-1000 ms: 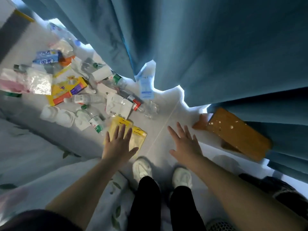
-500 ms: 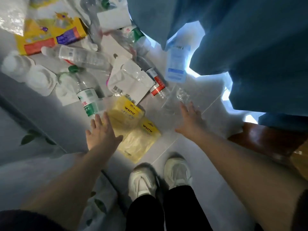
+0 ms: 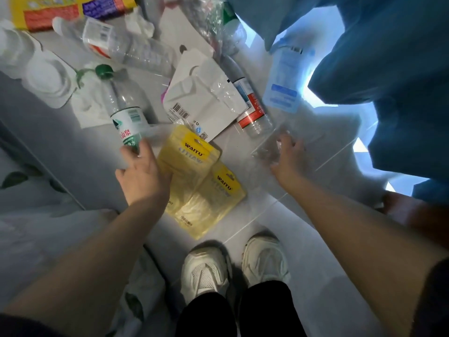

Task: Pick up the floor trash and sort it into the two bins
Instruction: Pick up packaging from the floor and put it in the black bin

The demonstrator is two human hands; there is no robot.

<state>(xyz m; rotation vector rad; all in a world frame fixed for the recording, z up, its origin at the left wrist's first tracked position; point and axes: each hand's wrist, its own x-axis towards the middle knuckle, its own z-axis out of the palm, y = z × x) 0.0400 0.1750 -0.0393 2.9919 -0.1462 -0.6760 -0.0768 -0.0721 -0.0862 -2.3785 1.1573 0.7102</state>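
Trash lies scattered on the pale tiled floor (image 3: 303, 239). My left hand (image 3: 141, 173) curls around the base of a clear bottle with a green cap and green label (image 3: 126, 113), which lies flat. Beside that hand are two yellow pouches (image 3: 194, 171). My right hand (image 3: 289, 159) rests its fingers on a crumpled piece of clear plastic (image 3: 267, 147); blur hides the grip. Behind lie a white pouch with a barcode (image 3: 204, 98), a red-label bottle (image 3: 252, 110), a clear bottle (image 3: 136, 49) and a blue-printed packet (image 3: 283, 83). No bin is in view.
A blue curtain (image 3: 388, 57) hangs over the floor at the right and top. White plastic trays (image 3: 46, 81), a tissue (image 3: 143, 25) and a yellow-orange pack (image 3: 56, 8) lie at the upper left. A leaf-print sheet (image 3: 29, 227) covers the left. My shoes (image 3: 206, 273) stand below.
The view has dropped closer to the floor. My left hand moved forward onto the green-label bottle's base. My right hand moved forward onto the clear plastic.
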